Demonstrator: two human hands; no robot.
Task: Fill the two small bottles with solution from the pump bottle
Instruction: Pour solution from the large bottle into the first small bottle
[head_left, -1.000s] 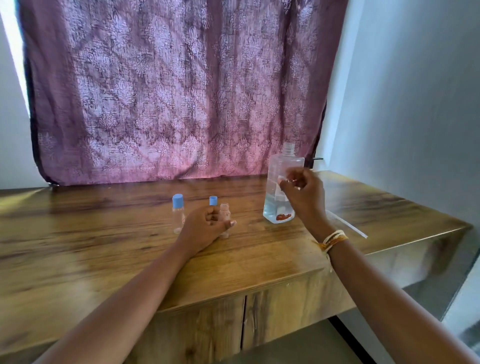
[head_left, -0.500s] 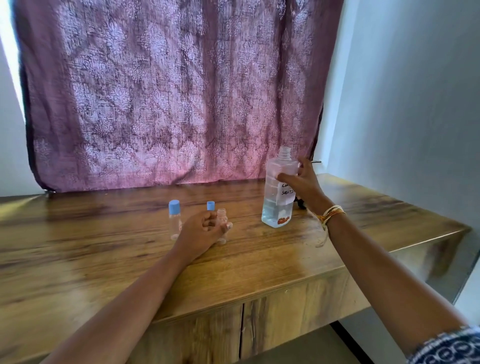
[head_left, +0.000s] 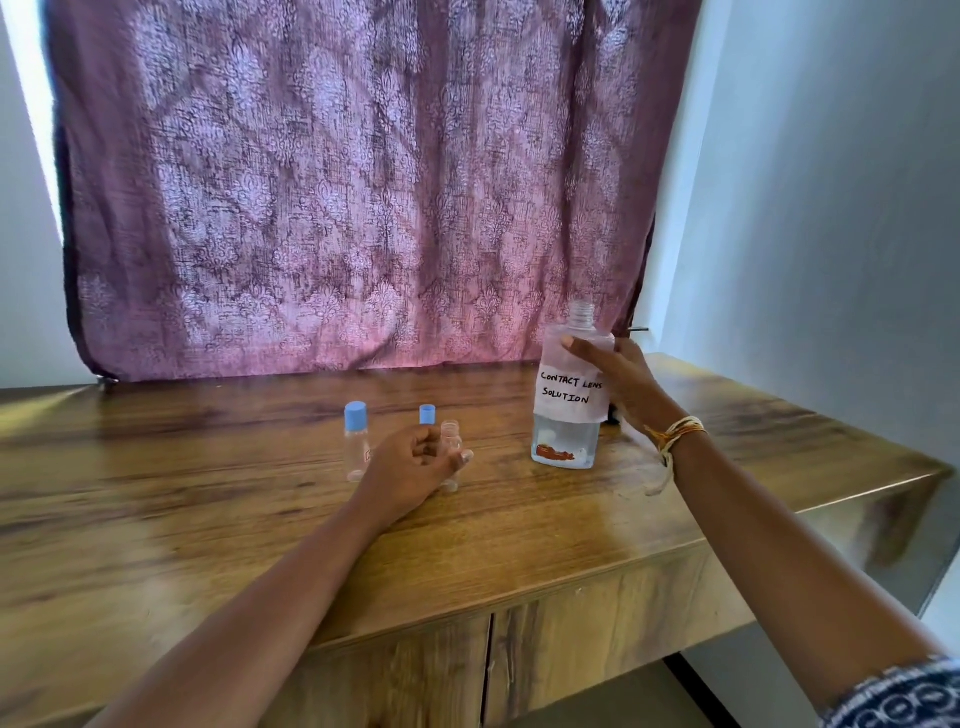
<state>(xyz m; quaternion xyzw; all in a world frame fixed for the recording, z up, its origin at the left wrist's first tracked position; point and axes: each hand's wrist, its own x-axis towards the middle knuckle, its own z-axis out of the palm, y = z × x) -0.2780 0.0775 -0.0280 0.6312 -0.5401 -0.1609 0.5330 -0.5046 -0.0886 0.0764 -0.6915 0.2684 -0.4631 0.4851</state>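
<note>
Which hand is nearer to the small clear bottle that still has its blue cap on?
Left. The left hand holds the open small clear bottle just right of the blue-capped small clear bottle; the right hand grips the large labelled solution bottle, much farther right.
</note>
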